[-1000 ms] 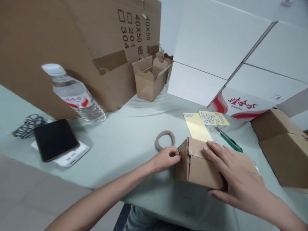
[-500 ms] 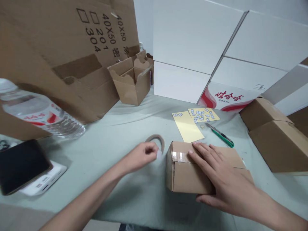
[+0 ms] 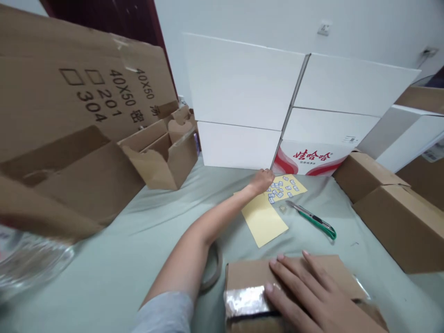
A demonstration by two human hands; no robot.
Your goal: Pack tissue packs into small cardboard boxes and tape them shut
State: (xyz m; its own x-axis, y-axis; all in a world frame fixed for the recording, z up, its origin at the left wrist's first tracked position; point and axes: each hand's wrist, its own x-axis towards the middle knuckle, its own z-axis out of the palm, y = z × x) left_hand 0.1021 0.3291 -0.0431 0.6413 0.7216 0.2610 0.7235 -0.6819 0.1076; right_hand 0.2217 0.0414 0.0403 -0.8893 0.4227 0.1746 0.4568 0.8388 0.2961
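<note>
Brown, shiny-taped, the box (image 3: 248,274) lies toward the desk's (image 3: 138,268) near edge under your flat-spread right hand (image 3: 321,300), your left hand (image 3: 261,181) curled, hold unclear.

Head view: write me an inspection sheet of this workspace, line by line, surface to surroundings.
Surface: pale green cloth, wrinkled.
Work items: brown cardboard box with glossy clear tape on top; yellow paper sheet with small labels.
Clutter: second yellow paper sheet; green-handled cutter; grey-brown tape roll, partly hidden; clear plastic bottle, blurred.
Hands: right hand spread on the box; left hand at the labelled sheet, grip unclear.
Cables: possible lead at the far-right wall socket, too small to tell.
Surroundings: white cartons, brown cardboard cartons, pale wall.
</note>
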